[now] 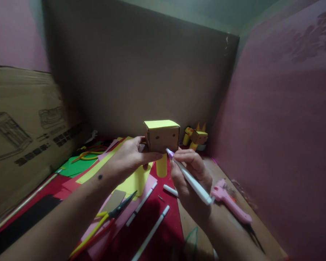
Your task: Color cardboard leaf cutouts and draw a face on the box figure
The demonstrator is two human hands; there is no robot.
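Note:
In the middle of the head view stands a small cardboard box head (160,142) with a yellow top and two dark dots, set on a yellow paper tube (161,166). My left hand (136,151) grips the box's left side and lower edge, thumb along the front. A white marker (192,183) is pinched in my right hand (191,170). Its purple-ended tip touches or nearly touches the lower front of the box. The far side of the box and some left fingers are hidden.
Scissors (121,204), marker pens (152,232) and coloured paper (141,177) lie on the red surface. A pink glue gun (230,203) rests at right. Behind stands another yellow and cardboard figure (197,137). A large carton (29,127) lines the left; a pink wall (282,127) rises right.

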